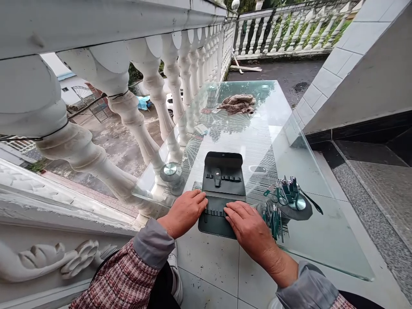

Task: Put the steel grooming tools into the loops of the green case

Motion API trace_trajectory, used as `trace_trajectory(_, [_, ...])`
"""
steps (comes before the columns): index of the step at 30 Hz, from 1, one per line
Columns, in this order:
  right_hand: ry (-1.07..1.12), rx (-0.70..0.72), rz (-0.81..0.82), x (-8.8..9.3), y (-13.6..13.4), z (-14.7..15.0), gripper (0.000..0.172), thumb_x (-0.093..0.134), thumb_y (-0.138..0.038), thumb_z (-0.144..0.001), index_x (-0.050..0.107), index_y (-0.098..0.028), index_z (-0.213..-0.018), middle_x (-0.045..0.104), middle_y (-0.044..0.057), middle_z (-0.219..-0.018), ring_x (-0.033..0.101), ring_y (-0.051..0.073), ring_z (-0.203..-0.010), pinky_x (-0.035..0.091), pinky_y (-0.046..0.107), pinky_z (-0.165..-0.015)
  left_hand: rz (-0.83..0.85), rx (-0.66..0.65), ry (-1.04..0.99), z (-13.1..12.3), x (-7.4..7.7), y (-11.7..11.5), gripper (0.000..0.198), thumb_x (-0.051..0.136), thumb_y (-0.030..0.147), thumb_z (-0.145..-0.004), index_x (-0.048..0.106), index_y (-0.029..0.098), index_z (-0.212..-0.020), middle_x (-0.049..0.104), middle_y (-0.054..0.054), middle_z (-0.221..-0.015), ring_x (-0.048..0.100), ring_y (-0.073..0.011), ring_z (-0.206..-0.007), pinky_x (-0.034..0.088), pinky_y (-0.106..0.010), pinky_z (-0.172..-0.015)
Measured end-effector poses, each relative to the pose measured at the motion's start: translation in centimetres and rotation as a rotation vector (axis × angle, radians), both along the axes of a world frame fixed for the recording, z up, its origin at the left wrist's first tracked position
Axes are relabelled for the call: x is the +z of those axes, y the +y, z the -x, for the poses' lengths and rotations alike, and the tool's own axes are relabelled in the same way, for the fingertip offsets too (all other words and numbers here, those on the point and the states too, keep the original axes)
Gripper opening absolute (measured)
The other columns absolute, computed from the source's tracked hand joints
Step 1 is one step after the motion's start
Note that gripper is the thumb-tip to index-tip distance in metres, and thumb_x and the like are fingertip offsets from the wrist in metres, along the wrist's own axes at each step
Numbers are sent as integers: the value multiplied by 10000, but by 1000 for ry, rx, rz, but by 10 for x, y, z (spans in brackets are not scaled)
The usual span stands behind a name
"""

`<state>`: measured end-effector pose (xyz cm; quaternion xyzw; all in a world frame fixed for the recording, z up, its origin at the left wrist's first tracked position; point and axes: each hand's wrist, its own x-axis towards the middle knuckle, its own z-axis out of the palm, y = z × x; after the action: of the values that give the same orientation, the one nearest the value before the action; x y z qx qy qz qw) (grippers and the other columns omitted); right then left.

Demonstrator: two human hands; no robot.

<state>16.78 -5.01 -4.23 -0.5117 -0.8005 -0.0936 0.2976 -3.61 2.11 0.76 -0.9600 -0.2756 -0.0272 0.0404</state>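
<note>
A black manicure case (225, 186) lies unfolded on the glass table, its upper panel showing small loops and a strap with a snap. My left hand (186, 210) grips the case's left edge, fingers bent and close together. At the right edge, my right hand (249, 227) has its fingers over the lower panel and holds it; its thumb is hidden. To the right of that hand are metal nail tools (291, 191), including scissors and clippers, in a loose heap. Nearer the table's front edge, several slim tools (273, 221) appear; I cannot tell which are reflections.
The glass table (325, 240) has a bare front edge and stands against a white balustrade (141, 116). A crumpled brown cloth (238, 104) lies at its far end. A small card (201, 129) rests toward the left. Stone steps (376, 176) run along the right.
</note>
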Motion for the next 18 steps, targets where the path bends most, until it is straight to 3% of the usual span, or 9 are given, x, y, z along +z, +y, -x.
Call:
trace_trajectory(6, [12,-15,-11,1,-1,2,233,462,-157,-871,649,-127,-1006,649,117,-1037,542,233,-1014,440,384,-870,-83,-17,-2,-1,-6,3,251,450,63,-874,564,111,-1093,580,-122,-1198,545,-220,-1080,463,-350,-916])
trace_trajectory(18, [-3,-16,-8,2,-1,1,245,447,-156,-876,630,-139,-1040,647,110,-1055,527,214,-1037,446,376,-869,-118,-23,-123,-8,-12,10,186,464,98,-879,588,129,-1014,616,-115,-1096,566,-221,-1007,496,-362,-858])
